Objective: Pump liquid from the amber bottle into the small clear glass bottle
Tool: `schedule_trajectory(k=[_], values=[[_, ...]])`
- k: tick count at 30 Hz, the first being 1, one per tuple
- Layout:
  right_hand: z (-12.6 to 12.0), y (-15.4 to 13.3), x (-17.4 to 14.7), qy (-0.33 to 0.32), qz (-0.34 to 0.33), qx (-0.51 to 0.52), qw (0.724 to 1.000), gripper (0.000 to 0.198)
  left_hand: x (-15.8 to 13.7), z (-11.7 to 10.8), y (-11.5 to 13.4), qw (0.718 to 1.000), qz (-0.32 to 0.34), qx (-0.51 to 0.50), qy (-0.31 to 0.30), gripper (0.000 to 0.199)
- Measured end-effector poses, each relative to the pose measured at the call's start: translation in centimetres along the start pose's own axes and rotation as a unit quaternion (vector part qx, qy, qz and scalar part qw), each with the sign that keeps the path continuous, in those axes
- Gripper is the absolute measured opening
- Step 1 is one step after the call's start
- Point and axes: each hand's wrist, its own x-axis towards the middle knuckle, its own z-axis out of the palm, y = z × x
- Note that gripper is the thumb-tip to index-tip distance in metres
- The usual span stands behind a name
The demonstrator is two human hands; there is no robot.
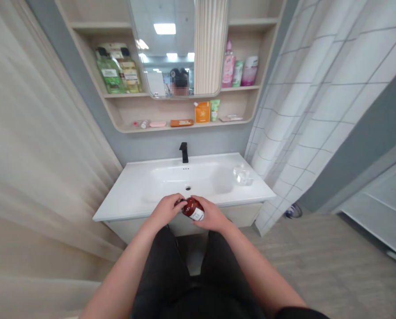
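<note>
In front of the sink's near edge, I hold a reddish-brown bottle with a white label, tilted so its top points left. My right hand is wrapped round the bottle's body. Closed at the dark cap end is my left hand, its fingertips pinching the cap; whether the cap is loose or still on the bottle, I cannot tell. Beyond both hands lies the white sink with its black faucet.
Clear glass-like containers stand on the counter's right side. Above, a shelf unit holds several toiletries, including a green bottle and an orange pouch, around a mirror. Curtains hang left and right.
</note>
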Motion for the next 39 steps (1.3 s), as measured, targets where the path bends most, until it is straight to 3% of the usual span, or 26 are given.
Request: schedule_trajectory(k=[5,8,10,13,17,20,25,30,32,35,36,37,39], values=[[0.1,1.8,-0.6,0.021,0.007,0.013,1.000,0.099,0.1,1.0,-0.8,0.998,0.001,-0.056,0.012,0.038],[-1.8,4.7,-1.4,0.122,0.024,-0.009,0.992,0.089,0.4,0.7,-3.8,0.997,-0.034,-0.059,0.022,0.048],[-4.5,7.6,-2.2,0.233,0.059,-0.023,0.970,0.089,0.6,0.0,-6.9,0.997,-0.072,-0.019,0.037,0.047],[-9.8,12.5,-3.6,0.380,0.139,-0.031,0.914,0.092,1.0,-1.5,-12.4,0.985,-0.142,0.077,0.059,0.044],[-16.1,17.9,-5.5,0.466,0.218,-0.033,0.857,0.102,1.1,-2.9,-18.2,0.951,-0.233,0.194,0.056,0.046],[-18.4,20.6,-6.3,0.495,0.251,-0.048,0.830,0.102,1.0,-2.7,-20.1,0.934,-0.263,0.237,0.048,0.049],[-18.3,22.8,-6.0,0.495,0.281,-0.055,0.820,0.099,0.9,-1.9,-20.4,0.926,-0.253,0.279,0.022,0.054],[-18.1,22.8,-5.5,0.495,0.268,-0.060,0.825,0.096,0.8,-1.9,-20.3,0.922,-0.257,0.288,0.025,0.052],[-18.1,21.7,-6.0,0.524,0.243,-0.105,0.809,0.089,0.8,-1.9,-20.3,0.922,-0.259,0.284,0.029,0.053],[-16.9,19.0,-7.1,0.567,0.215,-0.201,0.769,0.058,0.8,-1.8,-20.4,0.922,-0.263,0.280,0.038,0.052],[-16.1,18.0,-7.3,0.551,0.209,-0.216,0.778,0.046,0.8,-1.8,-20.5,0.921,-0.265,0.282,0.038,0.052],[-15.1,17.2,-7.4,0.514,0.202,-0.218,0.805,0.036,0.8,-1.8,-20.5,0.920,-0.266,0.284,0.039,0.052],[-12.8,15.9,-7.0,0.400,0.183,-0.195,0.877,0.030,0.8,-1.7,-20.5,0.918,-0.267,0.289,0.039,0.052]])
